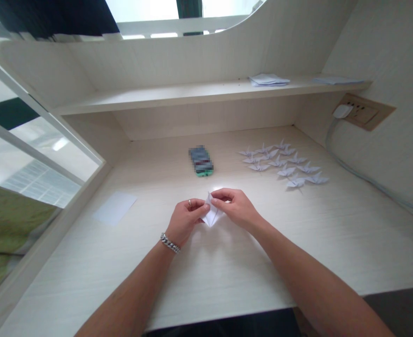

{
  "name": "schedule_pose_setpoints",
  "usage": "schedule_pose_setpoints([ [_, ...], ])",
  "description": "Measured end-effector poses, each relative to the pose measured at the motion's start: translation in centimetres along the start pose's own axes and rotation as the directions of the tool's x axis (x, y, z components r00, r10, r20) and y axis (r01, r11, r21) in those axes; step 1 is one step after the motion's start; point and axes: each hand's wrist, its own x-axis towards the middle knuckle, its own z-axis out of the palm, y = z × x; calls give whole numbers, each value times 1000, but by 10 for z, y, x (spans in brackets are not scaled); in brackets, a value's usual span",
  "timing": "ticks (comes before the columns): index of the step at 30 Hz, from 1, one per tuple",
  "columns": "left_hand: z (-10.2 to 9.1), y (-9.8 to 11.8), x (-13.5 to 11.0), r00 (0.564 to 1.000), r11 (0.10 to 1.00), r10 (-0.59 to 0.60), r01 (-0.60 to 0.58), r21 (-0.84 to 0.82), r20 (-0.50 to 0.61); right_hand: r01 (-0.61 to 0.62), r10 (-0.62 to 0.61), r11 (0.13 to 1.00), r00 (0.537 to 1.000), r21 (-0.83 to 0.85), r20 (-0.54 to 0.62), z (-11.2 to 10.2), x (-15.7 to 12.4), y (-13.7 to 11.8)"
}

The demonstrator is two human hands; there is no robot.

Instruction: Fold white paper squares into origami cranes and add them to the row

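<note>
While my left hand [186, 221] and right hand [235, 208] pinch the folded paper [211, 214] above the desk [333, 252] middle | done: many paper birds [280, 164] by back right corner | unfolded: flat paper [115, 208] by left edge

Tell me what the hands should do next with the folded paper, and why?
Maybe press the folded white paper along its crease. The left hand and right hand both pinch it, so it's held steady, and it looks puffier than the flat paper cranes lying on the desk.
</note>
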Motion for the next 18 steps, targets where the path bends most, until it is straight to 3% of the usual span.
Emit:
schedule_pose_setpoints([
  [8,-1,0,-2,991,988,-62,44,151,118,-3,-1,986,1000,164,24,-4,2,4],
  [14,-3,1,-2,991,981,-72,51,186,109,-116,128,926,992,360,-8,-4,4,-2],
  [18,-1,3,-2,997,973,-14,-5,231,80,-144,160,921,987,361,-15,-5,4,-2],
])
